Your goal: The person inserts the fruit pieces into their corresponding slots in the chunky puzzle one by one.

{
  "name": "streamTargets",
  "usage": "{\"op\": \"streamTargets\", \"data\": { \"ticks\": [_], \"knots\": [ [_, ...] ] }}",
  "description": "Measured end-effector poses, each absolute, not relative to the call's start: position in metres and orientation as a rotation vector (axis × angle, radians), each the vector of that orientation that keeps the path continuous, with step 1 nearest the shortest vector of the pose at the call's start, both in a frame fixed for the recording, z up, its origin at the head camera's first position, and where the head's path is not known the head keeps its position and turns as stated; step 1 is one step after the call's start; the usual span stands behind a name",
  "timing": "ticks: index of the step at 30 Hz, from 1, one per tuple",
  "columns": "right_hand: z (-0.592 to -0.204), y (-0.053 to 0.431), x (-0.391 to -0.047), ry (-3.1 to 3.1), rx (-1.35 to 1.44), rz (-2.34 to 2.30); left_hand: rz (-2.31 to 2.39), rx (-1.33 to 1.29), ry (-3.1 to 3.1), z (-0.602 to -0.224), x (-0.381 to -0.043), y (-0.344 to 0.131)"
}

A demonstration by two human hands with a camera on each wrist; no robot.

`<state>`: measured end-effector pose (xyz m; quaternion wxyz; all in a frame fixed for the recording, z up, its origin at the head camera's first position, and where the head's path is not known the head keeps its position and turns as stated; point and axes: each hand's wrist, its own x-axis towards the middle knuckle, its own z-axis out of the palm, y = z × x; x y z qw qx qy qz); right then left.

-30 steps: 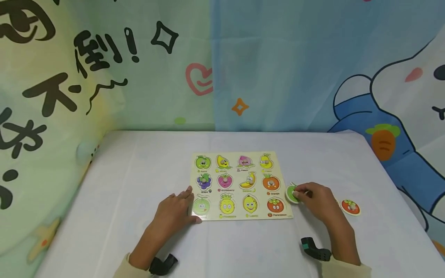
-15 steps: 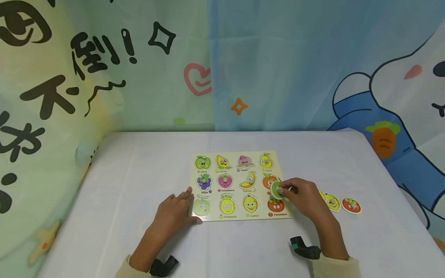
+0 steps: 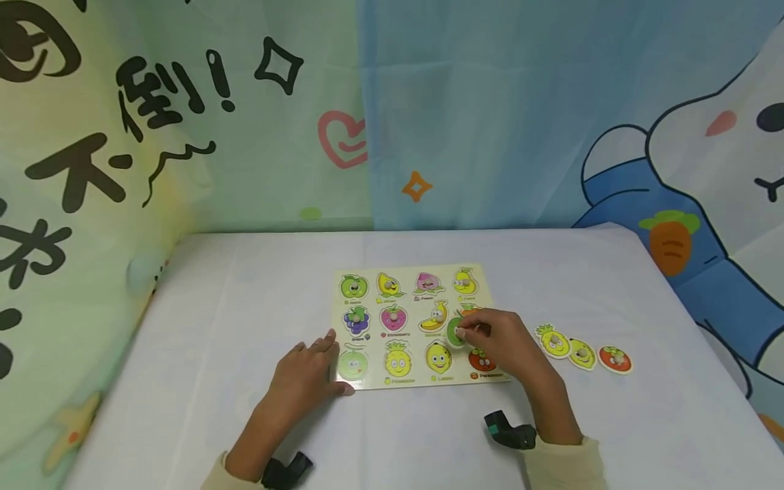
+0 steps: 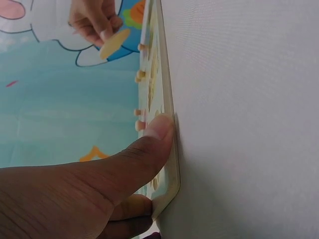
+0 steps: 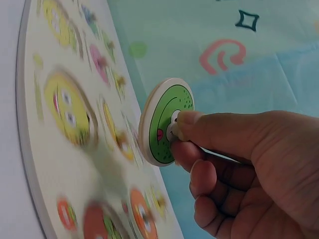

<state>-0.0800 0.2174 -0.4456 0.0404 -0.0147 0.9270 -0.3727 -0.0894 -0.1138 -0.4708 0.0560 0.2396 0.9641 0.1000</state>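
A wooden fruit puzzle board (image 3: 416, 386) lies on the white table, with several knobbed fruit pieces in it. My left hand (image 3: 304, 373) holds the board's near left corner. The left wrist view shows the thumb (image 4: 144, 149) against the near edge and fingers round the corner. My right hand (image 3: 505, 340) pinches the small knob of a round green melon-like puzzle piece (image 5: 169, 107). This piece is tilted on edge above the right half of the board, near the banana and orange. A pale green round picture (image 3: 352, 365) fills the board's near left place.
Right of the board lie three loose pieces: a pineapple (image 3: 553, 341), a lemon (image 3: 582, 354) and a red persimmon (image 3: 615, 360). Black wrist cameras (image 3: 510, 431) sit by both wrists. A printed cloth backdrop (image 3: 465, 136) stands behind the table and along its left side.
My right hand has carried the green piece leftward from beside the board to above it. The pineapple and lemon pieces have come into sight. My left hand stays at the corner.
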Motion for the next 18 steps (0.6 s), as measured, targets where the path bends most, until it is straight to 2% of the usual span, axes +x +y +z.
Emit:
{"op": "streamTargets", "data": {
  "ticks": [18],
  "knots": [
    [-0.453,0.127,-0.093,2.702,-0.369,-1.299,0.282,0.712,2.903,-0.468,-0.089,-0.114]
  ]
}}
